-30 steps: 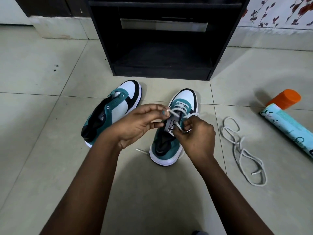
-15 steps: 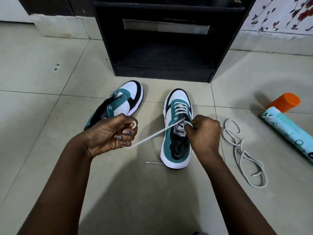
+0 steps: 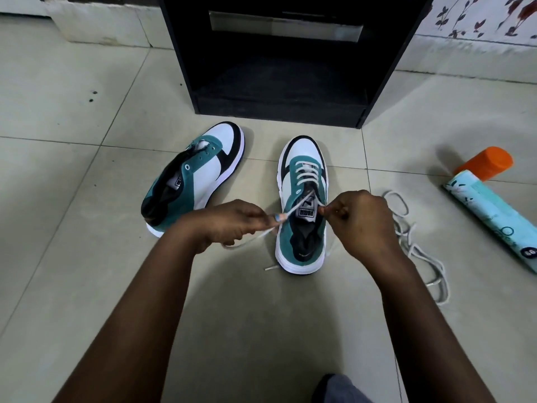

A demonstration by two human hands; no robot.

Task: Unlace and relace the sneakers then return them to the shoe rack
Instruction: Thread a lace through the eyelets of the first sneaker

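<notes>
Two teal, white and black sneakers stand on the tiled floor before a black shoe rack [image 3: 279,91]. The right sneaker [image 3: 302,225] is upright, toe toward the rack, partly threaded with a white lace [image 3: 305,173]. My left hand [image 3: 229,225] pinches one end of that lace at the sneaker's left side. My right hand [image 3: 360,222] pinches the other end beside the tongue. The left sneaker [image 3: 197,175] has no lace and leans on its side, angled to the left.
A loose white lace [image 3: 418,251] lies coiled on the floor to the right of my right hand. Further right lies a pale blue spray can [image 3: 491,210] with an orange cap. A dark bit of clothing shows at the bottom edge.
My left hand has moved back right toward the sneaker after pulling the lace out leftward. My right hand stays at the tongue. The sneaker now sits straighter, toe toward the rack.
</notes>
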